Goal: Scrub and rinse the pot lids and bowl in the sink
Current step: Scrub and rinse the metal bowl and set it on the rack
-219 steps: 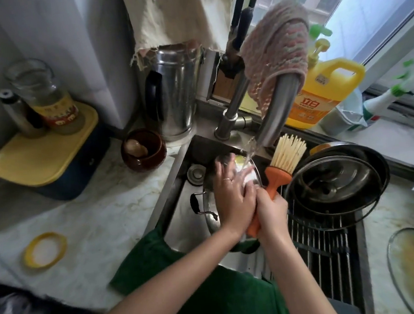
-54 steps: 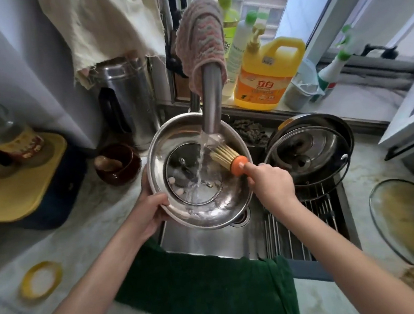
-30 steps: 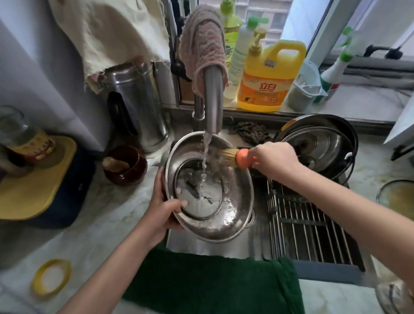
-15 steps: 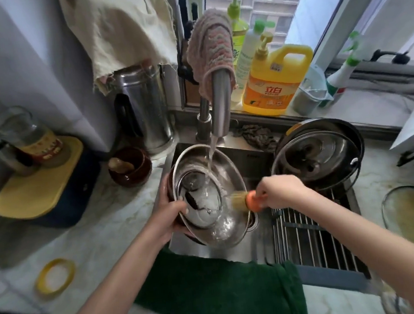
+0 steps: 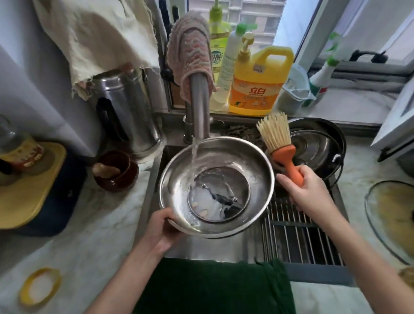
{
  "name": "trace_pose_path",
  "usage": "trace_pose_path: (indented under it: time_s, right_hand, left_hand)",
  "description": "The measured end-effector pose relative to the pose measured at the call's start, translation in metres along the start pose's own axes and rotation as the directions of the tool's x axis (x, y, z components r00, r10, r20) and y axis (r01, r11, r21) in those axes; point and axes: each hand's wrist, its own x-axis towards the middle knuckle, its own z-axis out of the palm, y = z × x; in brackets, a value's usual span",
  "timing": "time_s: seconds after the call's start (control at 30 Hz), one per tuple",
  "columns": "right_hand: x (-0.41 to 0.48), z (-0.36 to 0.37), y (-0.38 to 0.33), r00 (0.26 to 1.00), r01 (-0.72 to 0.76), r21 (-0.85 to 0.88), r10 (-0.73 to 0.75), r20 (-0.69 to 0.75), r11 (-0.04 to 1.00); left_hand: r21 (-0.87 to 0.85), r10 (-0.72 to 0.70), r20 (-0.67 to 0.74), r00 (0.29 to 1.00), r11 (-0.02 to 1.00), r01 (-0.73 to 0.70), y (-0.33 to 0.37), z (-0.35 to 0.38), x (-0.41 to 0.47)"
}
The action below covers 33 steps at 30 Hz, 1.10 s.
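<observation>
1. Well, closest to me, my left hand [image 5: 162,229] grips the near edge of the bowl [image 5: 260,177], with the thumb on the rim and the fingers curled under.
2. The bowl is held up over the sink [image 5: 221,248]. A small lid [image 5: 219,195] lies flat in the bottom of it.
3. My right hand [image 5: 304,193] is wrapped round the orange handle of the brush [image 5: 278,140]. The brush is just beside the bowl, with its bristles up and out of the water.
4. Water from the tap [image 5: 199,107] lands on the bowl's far wall and runs down onto the lid.
5. I think this is the rinse. I should tip the bowl slowly so the water goes all round. I should hold tight, since wet steel is likely slippy. I can scrub off any stuck bits.
6. Another lid [image 5: 317,147] sits on the pot [image 5: 333,130], just right of the brush.
7. Farthest off, the yellow bottle [image 5: 257,84] has an orange label with "立白" in white. The green bottle [image 5: 218,38] shows "能". I cannot read anything else.
</observation>
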Motion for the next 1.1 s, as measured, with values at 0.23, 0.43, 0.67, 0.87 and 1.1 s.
trace_pose_path:
  time_s: [0.23, 0.43, 0.67, 0.87, 1.1]
  right_hand:
    - [0.010, -0.019, -0.024, 0.986, -0.164, 0.434, 0.144, 0.078, 0.886]
    - [0.009, 0.016, 0.000, 0.956, -0.290, 0.399, 0.246, 0.160, 0.870]
    - [0.016, 0.058, -0.012, 0.985, -0.162, 0.603, 0.160, 0.057, 0.781]
    - [0.026, 0.029, -0.042, 0.964, 0.206, 0.508, -0.083, -0.254, 0.837]
    - [0.033, -0.044, -0.072, 0.931, 0.309, 0.167, -0.261, -0.256, 0.936]
  left_hand:
    - [0.029, -0.086, 0.135, 0.987, 0.996, 0.083, 0.013, 0.032, -0.034]
    - [0.334, 0.034, 0.073, 0.997, 0.941, -0.057, 0.040, 0.020, -0.036]
    - [0.581, 0.260, 0.071, 0.963, 0.774, -0.252, 0.084, 0.022, -0.026]
    - [0.610, 0.354, 0.060, 0.933, 0.727, -0.315, 0.085, 0.025, 0.006]
    - [0.584, 0.258, 0.047, 0.965, 0.776, -0.236, 0.045, 0.059, 0.036]
